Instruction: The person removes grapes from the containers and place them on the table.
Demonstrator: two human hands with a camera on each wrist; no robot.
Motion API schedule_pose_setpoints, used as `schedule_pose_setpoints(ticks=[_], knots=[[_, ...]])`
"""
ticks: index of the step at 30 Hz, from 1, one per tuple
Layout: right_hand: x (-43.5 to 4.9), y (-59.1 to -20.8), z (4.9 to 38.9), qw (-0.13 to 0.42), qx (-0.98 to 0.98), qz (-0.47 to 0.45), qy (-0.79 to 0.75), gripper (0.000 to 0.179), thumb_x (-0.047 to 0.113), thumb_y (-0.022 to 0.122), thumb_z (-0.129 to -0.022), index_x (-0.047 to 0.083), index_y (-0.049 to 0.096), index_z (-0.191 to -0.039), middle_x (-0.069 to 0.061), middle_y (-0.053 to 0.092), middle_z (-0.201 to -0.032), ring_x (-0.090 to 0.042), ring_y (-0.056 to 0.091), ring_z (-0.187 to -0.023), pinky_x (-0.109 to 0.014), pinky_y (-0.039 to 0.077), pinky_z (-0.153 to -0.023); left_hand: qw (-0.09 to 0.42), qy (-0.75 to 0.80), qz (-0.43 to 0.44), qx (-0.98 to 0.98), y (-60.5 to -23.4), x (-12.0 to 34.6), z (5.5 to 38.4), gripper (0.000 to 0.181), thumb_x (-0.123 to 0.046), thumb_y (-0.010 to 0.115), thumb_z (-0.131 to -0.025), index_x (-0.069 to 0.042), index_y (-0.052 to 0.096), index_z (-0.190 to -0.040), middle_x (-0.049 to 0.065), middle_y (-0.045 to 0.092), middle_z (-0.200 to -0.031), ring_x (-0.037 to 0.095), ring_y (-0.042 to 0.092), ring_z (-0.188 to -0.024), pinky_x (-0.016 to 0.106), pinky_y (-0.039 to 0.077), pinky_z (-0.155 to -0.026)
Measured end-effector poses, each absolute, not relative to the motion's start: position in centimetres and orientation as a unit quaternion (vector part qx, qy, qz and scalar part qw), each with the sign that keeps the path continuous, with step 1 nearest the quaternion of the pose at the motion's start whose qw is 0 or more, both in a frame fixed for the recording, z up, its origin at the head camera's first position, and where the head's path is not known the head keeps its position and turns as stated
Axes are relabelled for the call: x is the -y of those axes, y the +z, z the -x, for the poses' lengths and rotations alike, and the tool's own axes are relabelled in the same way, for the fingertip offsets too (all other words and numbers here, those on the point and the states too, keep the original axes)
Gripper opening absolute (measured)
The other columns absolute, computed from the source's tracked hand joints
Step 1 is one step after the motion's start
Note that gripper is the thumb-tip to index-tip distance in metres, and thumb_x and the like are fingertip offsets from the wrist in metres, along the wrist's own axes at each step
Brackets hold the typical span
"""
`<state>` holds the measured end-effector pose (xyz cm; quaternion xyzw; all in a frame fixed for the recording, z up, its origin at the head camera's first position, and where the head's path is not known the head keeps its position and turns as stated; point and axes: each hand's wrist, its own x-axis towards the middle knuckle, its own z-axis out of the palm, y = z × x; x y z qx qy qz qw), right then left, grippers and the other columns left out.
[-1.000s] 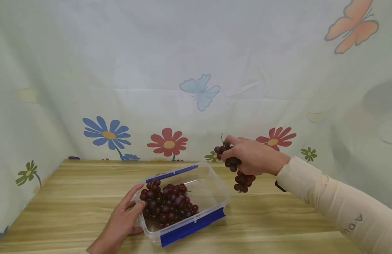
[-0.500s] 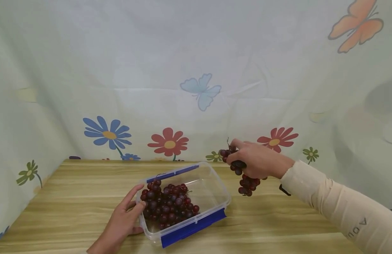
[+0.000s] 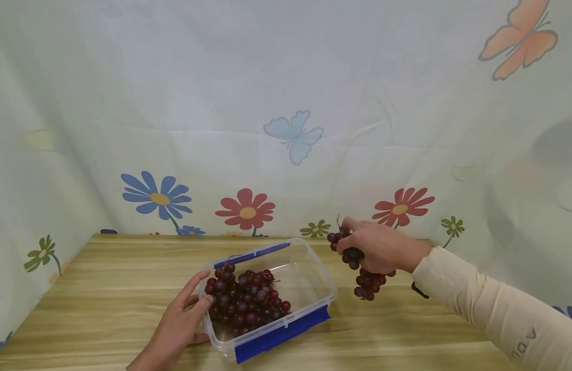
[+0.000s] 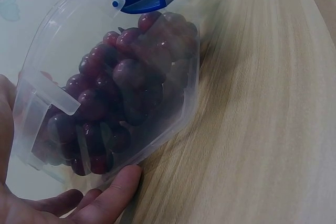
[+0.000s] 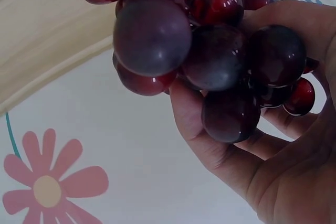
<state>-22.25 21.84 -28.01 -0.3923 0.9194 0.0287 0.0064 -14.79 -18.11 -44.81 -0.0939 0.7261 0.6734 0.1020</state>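
In the head view my right hand (image 3: pixel 383 246) grips a bunch of dark red grapes (image 3: pixel 370 282) above the table, to the right of a clear plastic food container (image 3: pixel 309 273). Part of the bunch hangs below the palm, and a thin stem sticks up past the fingers. The right wrist view shows fingers curled round the glossy grapes (image 5: pixel 152 40). My left hand (image 3: pixel 179 312) holds the container's left end, with the thumb at the rim. More bunches of grapes (image 3: pixel 244 301) fill the left part of the container, seen through its wall in the left wrist view.
Blue locking flaps (image 3: pixel 281 335) hang on the container's long sides. The container stands on a wood-grain tabletop (image 3: pixel 128 288). Behind the table hangs a pale cloth (image 3: pixel 197 129) printed with flowers and butterflies.
My right hand has moved right and then down toward the table, carrying the bunch of grapes. The left hand and the container have stayed in place.
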Motion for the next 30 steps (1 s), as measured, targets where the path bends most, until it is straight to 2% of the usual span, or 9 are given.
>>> schedule_pose_setpoints(ticks=[5,14,20,30], knots=[[-22.2,-29.0,22.2,0.008,-0.919,0.394,0.031,0.042,-0.006,0.072,-0.082,0.031,0.075,-0.099,-0.004,0.055,-0.105,-0.014,0.051,-0.078,-0.024,0.045,-0.061,0.103,0.675,0.095,-0.724,-45.0,18.2,14.7,0.060,-0.029,0.057,-0.104,-0.046,0.034,-0.158,0.031,0.035,-0.159,0.040,0.063,-0.122,0.051,0.067,-0.078],[-22.6,-30.7,22.1,0.041,-0.928,0.369,0.025,0.038,-0.002,0.076,-0.084,0.031,0.076,-0.102,-0.003,0.056,-0.108,-0.015,0.056,-0.083,-0.025,0.051,-0.065,0.105,0.672,0.096,-0.727,-45.0,18.2,14.7,0.061,-0.031,0.059,-0.104,-0.047,0.034,-0.158,0.030,0.034,-0.160,0.044,0.060,-0.126,0.050,0.068,-0.077],[-23.1,-32.0,22.4,0.043,-0.928,0.370,0.015,0.041,-0.006,0.073,-0.082,0.031,0.075,-0.100,-0.003,0.056,-0.107,-0.013,0.053,-0.078,-0.024,0.047,-0.064,0.104,0.674,0.095,-0.725,-45.0,18.2,14.7,0.061,-0.031,0.059,-0.104,-0.048,0.034,-0.157,0.029,0.036,-0.159,0.039,0.063,-0.122,0.051,0.067,-0.078],[-23.1,-33.8,22.5,0.055,-0.936,0.347,-0.006,0.040,-0.006,0.076,-0.080,0.029,0.075,-0.101,-0.006,0.057,-0.117,-0.019,0.061,-0.093,-0.032,0.058,-0.074,0.096,0.682,0.087,-0.720,-45.1,18.1,14.7,0.059,-0.029,0.058,-0.105,-0.047,0.036,-0.156,0.029,0.039,-0.157,0.035,0.067,-0.115,0.052,0.067,-0.078]])
